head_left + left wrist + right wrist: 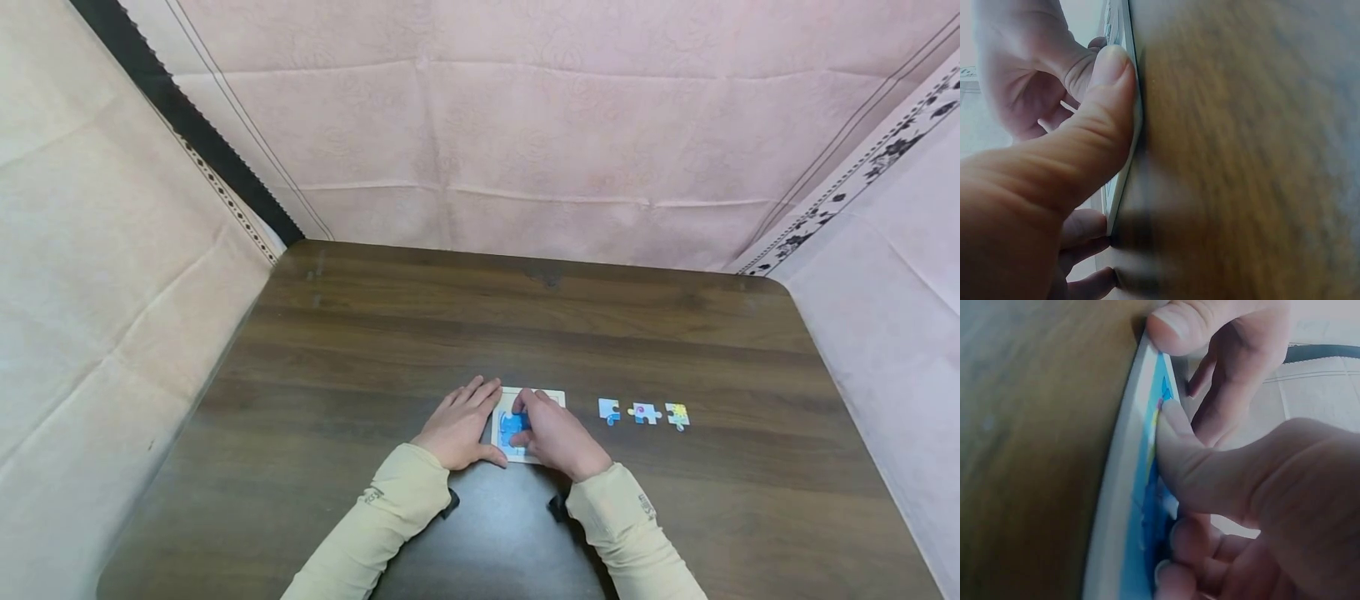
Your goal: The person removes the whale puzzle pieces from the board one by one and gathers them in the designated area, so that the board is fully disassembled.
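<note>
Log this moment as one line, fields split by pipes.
left hand: touching puzzle board, left side | right hand: at board, piece in grip unclear | loose pieces: three, right of board

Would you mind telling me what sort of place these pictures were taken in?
Probably a curtained-off tabletop workspace, though the wider room is hidden: pale fabric rises behind and beside a wooden table, which bears a jigsaw puzzle and three loose pieces.
</note>
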Available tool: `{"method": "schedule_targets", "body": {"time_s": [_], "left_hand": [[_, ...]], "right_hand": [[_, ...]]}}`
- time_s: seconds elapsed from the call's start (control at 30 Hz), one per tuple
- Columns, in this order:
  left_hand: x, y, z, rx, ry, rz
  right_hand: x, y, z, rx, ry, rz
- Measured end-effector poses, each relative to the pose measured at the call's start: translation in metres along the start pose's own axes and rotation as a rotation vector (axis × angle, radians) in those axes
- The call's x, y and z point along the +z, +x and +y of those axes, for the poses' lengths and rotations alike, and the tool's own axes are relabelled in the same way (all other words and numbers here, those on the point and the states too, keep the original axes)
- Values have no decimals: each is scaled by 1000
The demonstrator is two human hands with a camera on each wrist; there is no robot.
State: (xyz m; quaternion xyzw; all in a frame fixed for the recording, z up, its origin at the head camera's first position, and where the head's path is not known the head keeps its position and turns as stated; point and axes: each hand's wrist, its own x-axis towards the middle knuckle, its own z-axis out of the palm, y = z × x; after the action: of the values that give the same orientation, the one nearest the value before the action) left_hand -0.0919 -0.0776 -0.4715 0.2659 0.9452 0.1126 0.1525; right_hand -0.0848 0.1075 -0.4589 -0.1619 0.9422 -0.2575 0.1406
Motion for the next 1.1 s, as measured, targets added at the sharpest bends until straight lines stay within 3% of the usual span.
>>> {"method": "schedule_targets", "body": {"time_s": [0.87,1.1], "left_hand": [[2,-1,0,9,-17,18],[0,-1,0,13,-9,23]], "right_hand": [[1,-1,4,30,51,-18],[1,0,2,6,21,19]]}}
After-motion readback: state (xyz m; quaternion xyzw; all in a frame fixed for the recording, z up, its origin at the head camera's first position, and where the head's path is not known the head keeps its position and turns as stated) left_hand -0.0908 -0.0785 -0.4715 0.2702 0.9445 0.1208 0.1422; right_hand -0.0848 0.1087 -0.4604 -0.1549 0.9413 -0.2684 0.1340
